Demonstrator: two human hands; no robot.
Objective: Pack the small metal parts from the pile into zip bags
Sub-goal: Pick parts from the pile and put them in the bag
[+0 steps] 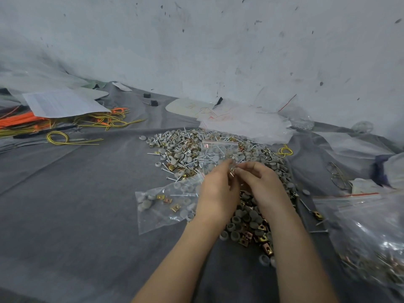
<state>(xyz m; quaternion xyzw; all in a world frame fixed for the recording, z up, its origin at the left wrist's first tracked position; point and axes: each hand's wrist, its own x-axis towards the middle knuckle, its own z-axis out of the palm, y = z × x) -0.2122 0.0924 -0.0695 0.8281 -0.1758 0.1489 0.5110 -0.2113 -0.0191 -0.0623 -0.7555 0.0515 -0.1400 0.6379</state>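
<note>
A pile of small metal parts [185, 149], made of screws, grey caps and brass clips, spreads over the grey cloth [76, 193] in the middle. My left hand [218, 189] and my right hand [262, 182] meet above the pile. Both pinch the lower edge of a clear zip bag [219, 152] with a red seal line, held upright. A brass clip [232, 171] shows between the fingertips. Just left of my left hand a second clear zip bag [161, 206] lies flat, holding caps, clips and a screw.
A large clear bag [371, 237] full of parts lies at the right. A heap of empty zip bags [244, 121] sits behind the pile. Orange and yellow wires [65, 123] and a paper sheet [61, 103] lie at the far left. A wall rises behind.
</note>
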